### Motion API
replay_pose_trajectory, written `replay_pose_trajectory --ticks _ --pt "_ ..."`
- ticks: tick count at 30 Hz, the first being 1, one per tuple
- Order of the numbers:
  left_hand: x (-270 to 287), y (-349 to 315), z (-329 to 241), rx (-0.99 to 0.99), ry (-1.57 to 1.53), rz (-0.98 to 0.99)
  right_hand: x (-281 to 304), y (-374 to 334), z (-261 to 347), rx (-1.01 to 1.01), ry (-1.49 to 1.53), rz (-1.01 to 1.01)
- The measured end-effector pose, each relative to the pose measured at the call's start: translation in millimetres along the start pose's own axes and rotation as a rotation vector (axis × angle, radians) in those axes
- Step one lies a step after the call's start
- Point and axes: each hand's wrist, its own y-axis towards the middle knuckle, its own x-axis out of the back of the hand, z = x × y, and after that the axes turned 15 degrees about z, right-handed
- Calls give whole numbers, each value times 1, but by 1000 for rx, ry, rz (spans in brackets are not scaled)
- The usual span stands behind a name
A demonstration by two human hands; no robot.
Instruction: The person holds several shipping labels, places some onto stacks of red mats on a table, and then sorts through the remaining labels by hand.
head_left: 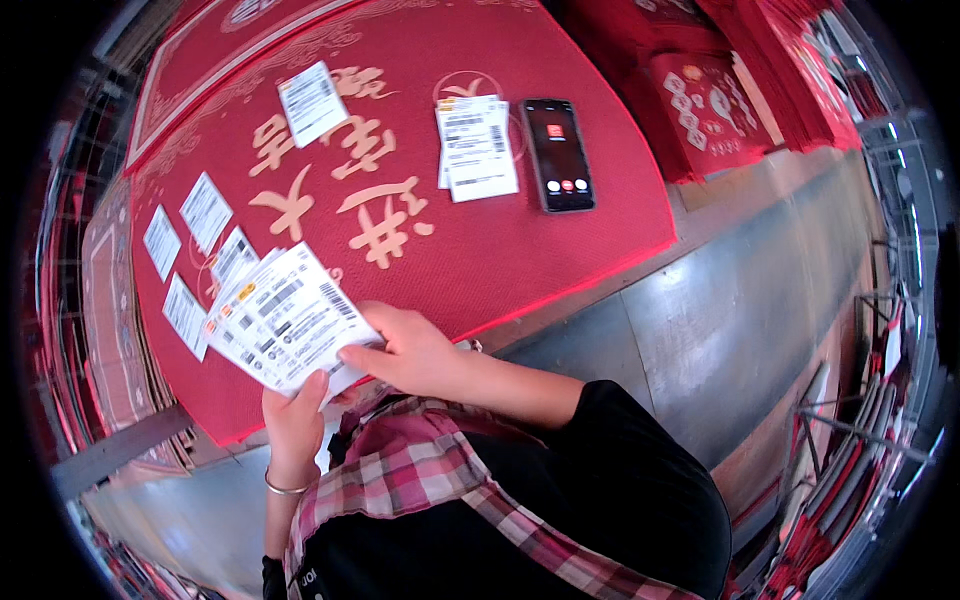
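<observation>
A fanned stack of white printed labels [285, 315] is held between my two hands, above the near left part of a red mat [480, 265]. My left hand [295, 420] pinches its lower edge, thumb on top. At the right edge, my right hand [405, 345] grips the stack with its thumb across the face; its other fingers are mostly hidden. Several single labels [206, 212] lie on the mat to the left of the stack. One more label [312, 104] rests farther up, on the gold characters. A small pile of labels [478, 150] sits right of centre.
Beside that pile lies a black phone [560, 155] with its screen lit. Folded red mats [710, 110] are stacked at the far right. A grey metal surface [740, 290] runs along the right, and rolled or stacked goods [850, 470] stand by a rack at lower right.
</observation>
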Motion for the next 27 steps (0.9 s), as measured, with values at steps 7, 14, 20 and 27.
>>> replay_pose_trajectory --ticks 7,14,20,27 --pt "4 11 -12 93 -78 -90 -9 16 -3 34 142 -74" --pt "13 4 -15 34 -122 -74 -10 26 -4 -8 189 15" --pt "17 -2 -12 52 -210 -98 -9 35 -14 -46 -23 -55" --pt "40 -24 -9 -90 -214 -119 7 48 14 204 -132 -304"
